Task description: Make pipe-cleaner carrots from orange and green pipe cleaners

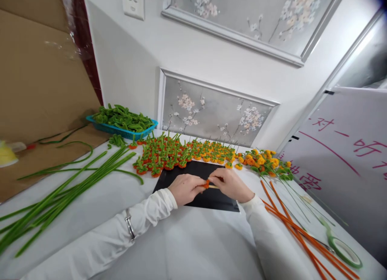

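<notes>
"White sleeves (87, 243) come nearest, over a white table (169, 247). What's at far left?"

"Green strips (60, 203), loosely bunched, with a blue tray (130, 135) beyond them, heaped with green pieces (123, 120)."

"Next along?"

"Red-orange pieces (163, 153) with green tops, packed close together, just behind a black mat (172, 176). Over that mat is the left hand (188, 189)."

"How is its grip?"

"Thumb and fingers together, clamped on an orange bit (206, 184). It's up between both hands, above the mat, with a pale stick (214, 187) beside it."

"And the right hand (232, 184)?"

"Fingertips right against the orange bit. What exactly that grip pinches, I can't tell."

"Farther right?"

"Yellow flowers (261, 160) in a heap behind, then long orange strips (298, 230), and lastly a tape roll (338, 253) beside them."
</notes>
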`<state>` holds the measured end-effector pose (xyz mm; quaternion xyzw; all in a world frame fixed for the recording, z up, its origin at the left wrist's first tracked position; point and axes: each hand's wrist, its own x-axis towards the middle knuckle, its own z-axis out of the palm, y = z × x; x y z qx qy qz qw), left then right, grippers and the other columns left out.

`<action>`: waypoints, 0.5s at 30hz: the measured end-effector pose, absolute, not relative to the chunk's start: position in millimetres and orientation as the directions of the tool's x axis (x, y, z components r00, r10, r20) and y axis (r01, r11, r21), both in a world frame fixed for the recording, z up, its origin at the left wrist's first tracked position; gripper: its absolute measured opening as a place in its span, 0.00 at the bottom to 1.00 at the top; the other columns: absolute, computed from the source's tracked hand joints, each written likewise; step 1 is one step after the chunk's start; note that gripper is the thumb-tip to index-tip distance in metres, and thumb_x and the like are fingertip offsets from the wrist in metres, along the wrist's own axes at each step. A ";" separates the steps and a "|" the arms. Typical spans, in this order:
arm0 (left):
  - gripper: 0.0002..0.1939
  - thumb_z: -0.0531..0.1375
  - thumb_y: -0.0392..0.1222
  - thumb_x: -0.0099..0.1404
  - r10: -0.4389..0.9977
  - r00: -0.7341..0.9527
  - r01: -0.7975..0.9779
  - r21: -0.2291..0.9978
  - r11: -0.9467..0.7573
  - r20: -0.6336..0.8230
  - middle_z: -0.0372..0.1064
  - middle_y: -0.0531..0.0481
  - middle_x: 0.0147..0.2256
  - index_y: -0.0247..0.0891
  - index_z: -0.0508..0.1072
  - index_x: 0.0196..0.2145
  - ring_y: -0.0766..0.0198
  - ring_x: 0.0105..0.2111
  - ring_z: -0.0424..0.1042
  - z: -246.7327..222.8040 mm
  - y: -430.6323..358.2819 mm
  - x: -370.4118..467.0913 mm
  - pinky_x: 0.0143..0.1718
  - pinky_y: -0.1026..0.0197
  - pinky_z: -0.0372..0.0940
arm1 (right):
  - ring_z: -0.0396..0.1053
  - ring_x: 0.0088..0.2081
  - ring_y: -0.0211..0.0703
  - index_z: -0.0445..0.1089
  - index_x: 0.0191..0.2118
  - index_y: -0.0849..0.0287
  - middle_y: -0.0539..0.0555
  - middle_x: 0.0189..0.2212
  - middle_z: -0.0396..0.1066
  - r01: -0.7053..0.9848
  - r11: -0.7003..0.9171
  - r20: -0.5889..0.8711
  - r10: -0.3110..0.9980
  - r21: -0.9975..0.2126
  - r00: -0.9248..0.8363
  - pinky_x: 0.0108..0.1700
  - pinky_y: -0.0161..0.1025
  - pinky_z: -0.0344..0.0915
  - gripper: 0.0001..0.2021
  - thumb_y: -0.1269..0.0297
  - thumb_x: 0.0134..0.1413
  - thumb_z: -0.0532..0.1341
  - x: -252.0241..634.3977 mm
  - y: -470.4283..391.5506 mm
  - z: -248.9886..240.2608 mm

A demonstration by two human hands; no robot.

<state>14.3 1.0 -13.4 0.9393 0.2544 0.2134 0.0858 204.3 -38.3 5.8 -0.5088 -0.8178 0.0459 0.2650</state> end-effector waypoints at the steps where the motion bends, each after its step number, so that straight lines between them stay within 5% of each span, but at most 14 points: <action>1: 0.11 0.53 0.43 0.64 0.518 0.769 0.457 0.244 -0.855 0.375 0.72 0.53 0.29 0.41 0.74 0.31 0.64 0.29 0.70 -13.3 -0.3 15.0 0.29 0.66 0.55 | 0.65 0.28 0.35 0.72 0.28 0.58 0.50 0.26 0.70 0.801 0.475 0.375 0.862 -0.365 -0.340 0.30 0.31 0.57 0.11 0.67 0.57 0.55 204.6 -38.2 6.4; 6: 0.12 0.53 0.44 0.65 0.533 0.721 0.530 0.143 -0.836 0.443 0.72 0.53 0.27 0.40 0.74 0.29 0.64 0.29 0.70 -13.4 -3.9 18.3 0.26 0.65 0.52 | 0.58 0.21 0.33 0.70 0.24 0.59 0.47 0.19 0.66 0.802 0.445 0.355 0.881 -0.399 -0.312 0.24 0.31 0.51 0.13 0.66 0.57 0.54 203.8 -38.8 7.2; 15: 0.14 0.54 0.48 0.64 0.556 0.701 0.578 0.101 -0.810 0.447 0.74 0.51 0.27 0.39 0.74 0.30 0.62 0.30 0.72 -19.1 -2.5 19.3 0.26 0.64 0.52 | 0.62 0.25 0.33 0.72 0.25 0.59 0.49 0.23 0.68 0.759 0.507 0.388 0.849 -0.409 -0.358 0.28 0.30 0.55 0.10 0.68 0.55 0.57 203.3 -37.8 6.2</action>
